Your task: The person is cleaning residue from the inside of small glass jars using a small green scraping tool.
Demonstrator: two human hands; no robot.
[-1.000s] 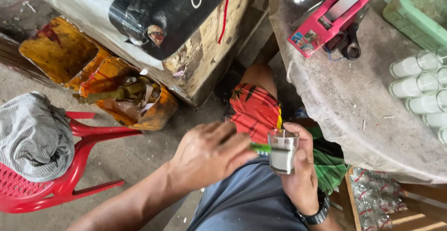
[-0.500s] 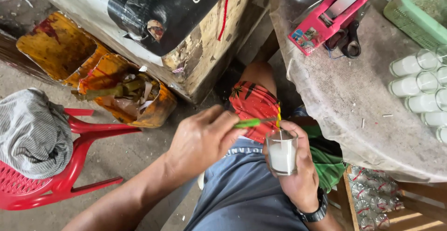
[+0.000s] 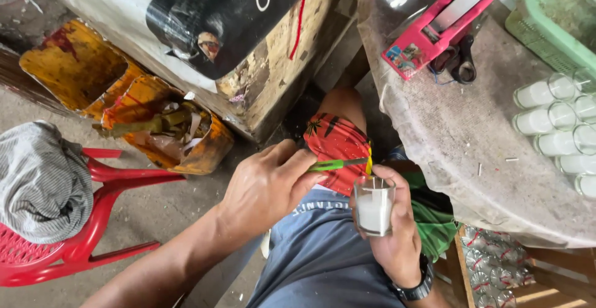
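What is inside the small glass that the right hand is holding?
The small glass in the right hand is filled most of the way with white wax, with a thin wick standing above it. The fingers cover its far side and bottom, so nothing shows there.

We see the left hand [image 3: 264, 190] come in from the lower left on a bare forearm, back of the hand up, fingers curled, thumb and forefinger pinched together in a tight grip. The right hand [image 3: 391, 233] rises from the bottom edge, palm turned toward the left hand, fingers wrapped in a closed grip with the thumb on the near side. A dark watch sits on the right wrist. The two hands are close together above the lap, not touching.
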